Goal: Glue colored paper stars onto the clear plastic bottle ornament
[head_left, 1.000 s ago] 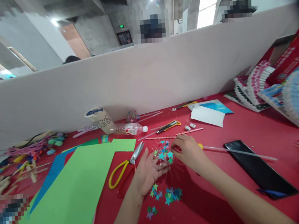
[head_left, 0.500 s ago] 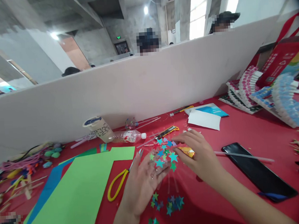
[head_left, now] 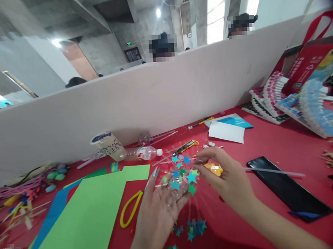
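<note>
My left hand [head_left: 157, 215] lies palm up with fingers stretched, cradling a clear ball with stuck-on paper stars [head_left: 181, 174] just above the red table [head_left: 269, 144]. My right hand [head_left: 229, 180] comes in from the right, its fingertips pinched against the ball's upper right side. A small yellow object [head_left: 214, 169] lies on the table under the right fingers. Several loose blue and green stars [head_left: 192, 228] lie on the table below the ball. Yellow-handled scissors [head_left: 129, 211] rest just left of my left hand.
Green and blue paper sheets [head_left: 84, 216] cover the left. A black phone [head_left: 285, 185] and clear stick [head_left: 273, 171] lie right. Cup [head_left: 108, 145], bottle [head_left: 142, 153], utility knife [head_left: 187, 145], white paper [head_left: 226, 131] sit by the white divider [head_left: 153, 99]. Fanned packs [head_left: 309, 108] far right.
Both hands have lifted the star-covered ball slightly off the table and nearer to me. The right fingertips shifted up onto its right side.
</note>
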Demonstrator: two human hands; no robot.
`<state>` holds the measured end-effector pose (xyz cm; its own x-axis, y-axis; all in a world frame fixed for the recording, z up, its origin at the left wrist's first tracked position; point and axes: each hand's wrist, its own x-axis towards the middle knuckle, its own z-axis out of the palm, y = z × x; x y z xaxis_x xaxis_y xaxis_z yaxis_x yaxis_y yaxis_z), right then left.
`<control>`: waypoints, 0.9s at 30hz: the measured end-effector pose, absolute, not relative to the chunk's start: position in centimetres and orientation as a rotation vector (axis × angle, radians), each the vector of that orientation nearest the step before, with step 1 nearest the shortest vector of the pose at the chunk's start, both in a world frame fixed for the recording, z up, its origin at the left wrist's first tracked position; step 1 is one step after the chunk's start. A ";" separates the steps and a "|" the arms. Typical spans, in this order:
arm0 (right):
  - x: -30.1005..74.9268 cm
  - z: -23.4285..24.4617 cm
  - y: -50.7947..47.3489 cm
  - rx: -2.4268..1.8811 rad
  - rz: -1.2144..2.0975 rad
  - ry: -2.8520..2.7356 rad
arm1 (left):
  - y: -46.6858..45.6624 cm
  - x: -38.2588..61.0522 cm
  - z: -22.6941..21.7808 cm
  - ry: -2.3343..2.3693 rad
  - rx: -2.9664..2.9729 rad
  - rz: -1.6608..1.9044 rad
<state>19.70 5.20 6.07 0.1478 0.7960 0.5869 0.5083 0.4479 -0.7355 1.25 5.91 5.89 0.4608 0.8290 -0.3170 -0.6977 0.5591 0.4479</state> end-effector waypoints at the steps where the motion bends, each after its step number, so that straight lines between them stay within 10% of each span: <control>1: 19.7 6.1 5.1 -1.204 0.317 -1.502 | 5.9 1.3 5.9 0.554 0.262 0.956; 27: 19.9 6.1 5.3 -1.094 0.073 -1.652 | 5.1 1.7 5.8 0.515 0.309 0.914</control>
